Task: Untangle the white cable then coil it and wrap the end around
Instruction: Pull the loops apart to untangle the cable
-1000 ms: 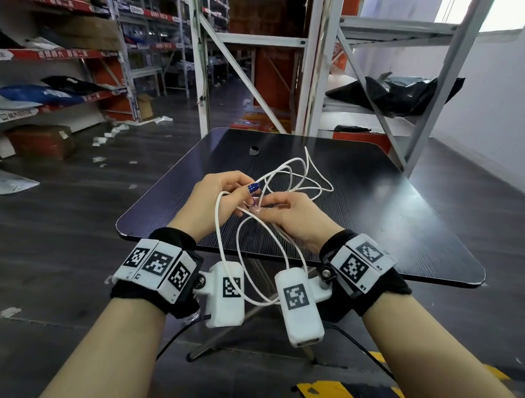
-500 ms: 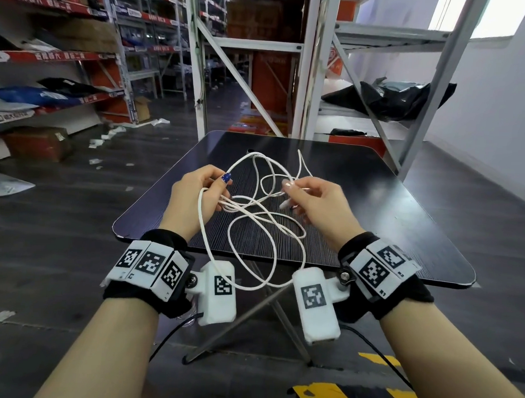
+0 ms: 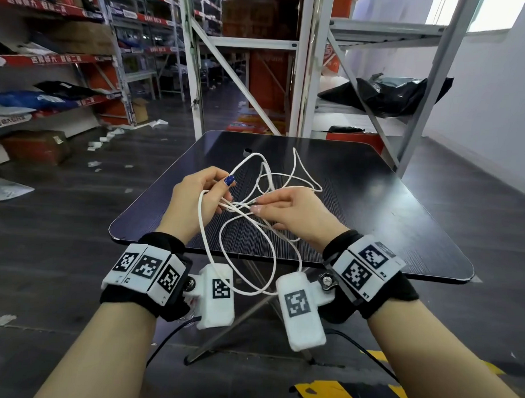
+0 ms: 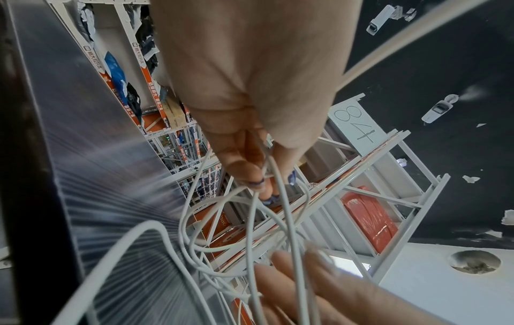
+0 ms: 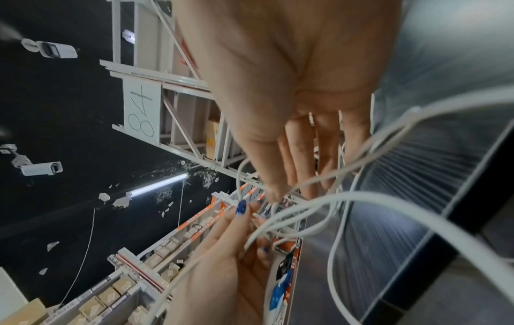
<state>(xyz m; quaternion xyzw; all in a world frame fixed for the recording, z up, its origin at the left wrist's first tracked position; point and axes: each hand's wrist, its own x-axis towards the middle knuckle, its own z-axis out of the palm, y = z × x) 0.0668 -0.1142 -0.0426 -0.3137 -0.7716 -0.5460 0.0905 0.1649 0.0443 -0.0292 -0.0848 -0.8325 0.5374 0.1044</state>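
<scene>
- In front of the shelving (image 3: 254,49), the black table (image 3: 403,227) is the largest thing near at hand, and both hands work just above its near edge.
- The white cable (image 3: 268,258) is off the table entirely, strung between the two hands; loose loops hang below the edge and others stand up over the tabletop.
- The left hand (image 3: 195,202) has its fingers curled round a bunch of strands, clamping several at once (the left wrist view shows them gathered at the fingertips).
- The right hand (image 3: 296,215) reaches into the crossing with fingers nearly straight; whether the thumb and forefinger actually nip a strand there, I cannot tell.
- The cable looks light, thin and limp, with a smooth jacket, so it will likely slide through a loose hold and spring back into loops.
- A sensible hold is probably one single strand right beside the crossing, drawn out gently; hauling on a bundle would likely tighten the knot.
</scene>
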